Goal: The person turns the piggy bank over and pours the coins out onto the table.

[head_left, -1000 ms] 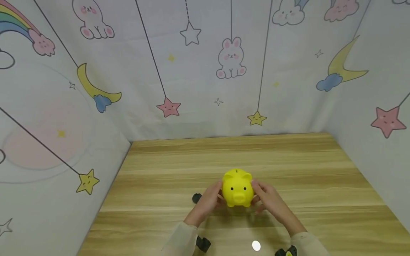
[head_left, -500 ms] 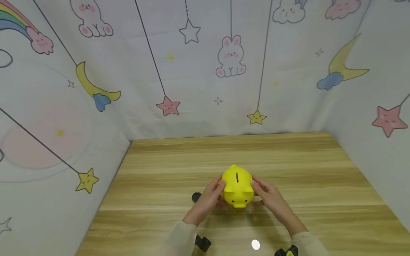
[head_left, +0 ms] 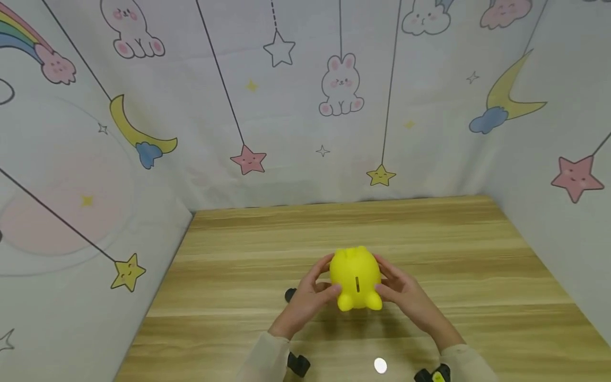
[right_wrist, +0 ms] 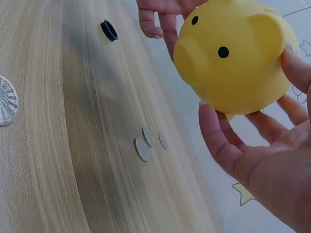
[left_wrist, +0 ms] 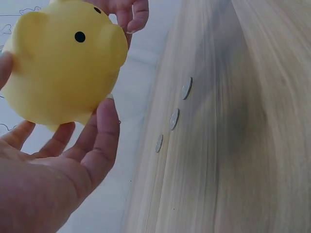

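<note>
Both hands hold a yellow piggy bank (head_left: 355, 273) up over the table, one on each side. It is tilted: in the head view its coin slot (head_left: 357, 284) faces me, with the ears below the slot and the face out of sight. Both wrist views show its black eyes and snout (right_wrist: 190, 60) toward the tabletop. My left hand (head_left: 305, 297) grips its left side, thumb near an ear, other fingers curled around and beneath. On the opposite side, my right hand (head_left: 406, 300) grips likewise, its thumb by the other ear (head_left: 374, 302).
A black round plug (right_wrist: 109, 30) lies on the wooden table (head_left: 229, 244), left of my left hand. Three coins (left_wrist: 174, 119) lie close together, and a larger-looking coin (right_wrist: 6, 101) lies nearer to me. Printed cloth walls (head_left: 296, 116) enclose the table's back and sides.
The piggy bank has tipped forward in my hands: its face pointed toward me, then its top, and now the face is turned down. My thumbs have moved lower beside the ears.
</note>
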A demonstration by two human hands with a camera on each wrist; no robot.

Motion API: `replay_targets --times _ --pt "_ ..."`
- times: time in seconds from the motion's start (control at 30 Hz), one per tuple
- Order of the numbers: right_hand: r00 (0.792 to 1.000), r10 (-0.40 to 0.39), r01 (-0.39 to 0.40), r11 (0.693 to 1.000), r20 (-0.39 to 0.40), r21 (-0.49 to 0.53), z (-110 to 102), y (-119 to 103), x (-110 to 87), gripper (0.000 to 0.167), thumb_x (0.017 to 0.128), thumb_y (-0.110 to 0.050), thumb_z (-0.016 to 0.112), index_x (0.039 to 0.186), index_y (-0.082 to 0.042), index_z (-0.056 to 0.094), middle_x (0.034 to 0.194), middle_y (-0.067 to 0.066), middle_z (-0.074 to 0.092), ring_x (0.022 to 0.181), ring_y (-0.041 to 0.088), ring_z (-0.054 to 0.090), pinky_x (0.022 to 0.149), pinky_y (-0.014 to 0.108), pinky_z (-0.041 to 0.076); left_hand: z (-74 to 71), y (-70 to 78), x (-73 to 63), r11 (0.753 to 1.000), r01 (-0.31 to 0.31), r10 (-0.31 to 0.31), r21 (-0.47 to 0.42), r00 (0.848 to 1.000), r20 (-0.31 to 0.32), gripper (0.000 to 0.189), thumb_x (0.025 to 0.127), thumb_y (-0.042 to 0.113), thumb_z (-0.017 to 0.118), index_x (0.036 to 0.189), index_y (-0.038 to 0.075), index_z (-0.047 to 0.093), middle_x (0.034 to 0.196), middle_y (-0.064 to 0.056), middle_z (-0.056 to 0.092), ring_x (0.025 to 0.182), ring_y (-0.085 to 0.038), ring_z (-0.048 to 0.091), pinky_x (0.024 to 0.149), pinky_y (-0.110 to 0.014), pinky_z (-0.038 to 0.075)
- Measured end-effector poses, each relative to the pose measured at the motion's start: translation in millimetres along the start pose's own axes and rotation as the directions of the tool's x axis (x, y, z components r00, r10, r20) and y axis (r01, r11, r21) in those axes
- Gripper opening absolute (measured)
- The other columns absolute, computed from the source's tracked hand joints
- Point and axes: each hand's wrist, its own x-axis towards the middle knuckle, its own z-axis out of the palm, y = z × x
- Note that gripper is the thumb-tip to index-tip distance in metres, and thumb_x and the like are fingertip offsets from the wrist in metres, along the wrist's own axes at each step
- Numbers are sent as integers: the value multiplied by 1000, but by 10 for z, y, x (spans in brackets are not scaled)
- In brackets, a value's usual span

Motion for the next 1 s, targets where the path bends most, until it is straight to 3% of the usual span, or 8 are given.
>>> replay_targets --times 0.13,0.3,0.4,0.5,0.6,0.73,0.9,1.0 --pt "998 -57 58 998 9 -32 -26 29 -25 69 97 -7 63 157 -9 28 156 18 31 125 36 49 94 31 49 -15 -1 1 999 -16 16 28 1000 -16 68 90 25 77 148 33 42 149 -6 37 114 -30 57 89 -40 53" --pt "993 -108 108 994 42 -7 -40 47 -35 74 94 -2 67 156 -6 27 155 22 31 124 29 52 96 32 48 -30 25 -13 999 -29 30 36 999 -17 70 86 21 80 146 29 45 147 -5 41 115 -31 56 90 -42 53" --pt "998 -53 52 998 35 22 -22 46 -28 73 95 -4 65 156 -2 25 150 28 36 117 27 58 88 40 54 -26 29 -15 1000 -2 3 30 1000 -22 64 90 24 77 146 25 46 141 -7 46 108 -30 60 86 -49 54" --pt "996 92 -92 995 -3 45 18 33 -8 64 103 -20 57 154 2 25 137 30 50 104 28 64 76 44 58 -4 10 -3 998 59 -59 1 998 -33 57 96 33 68 145 15 46 128 -11 53 93 -28 65 78 -47 57" --pt "960 273 -270 961 -54 60 75 15 22 66 104 -49 45 144 4 40 112 24 63 83 24 67 61 36 57 33 -20 10 990 138 -138 -6 989 -57 55 99 45 59 138 7 50 106 -12 60 76 -23 65 64 -37 57" --pt "889 448 -447 894 -91 33 149 -5 69 81 97 -72 30 108 2 60 73 11 63 53 15 54 44 23 42 103 -22 37 958 271 -259 94 958 -118 63 97 65 45 110 5 63 78 -9 64 57 -17 56 50 -27 48" --pt "838 534 -543 836 -108 -81 203 -12 89 85 97 -74 18 69 -6 60 54 4 54 41 9 39 38 20 30 197 14 69 891 400 -357 216 909 -215 83 93 78 28 63 7 62 54 -5 57 43 -14 45 40 -23 36" --pt "828 544 -559 819 -132 -132 214 -9 79 86 96 -75 17 60 -8 57 50 2 51 39 9 36 38 21 27 222 15 72 881 415 -363 227 901 -239 86 93 78 26 55 8 59 49 -5 54 39 -13 41 37 -22 32"
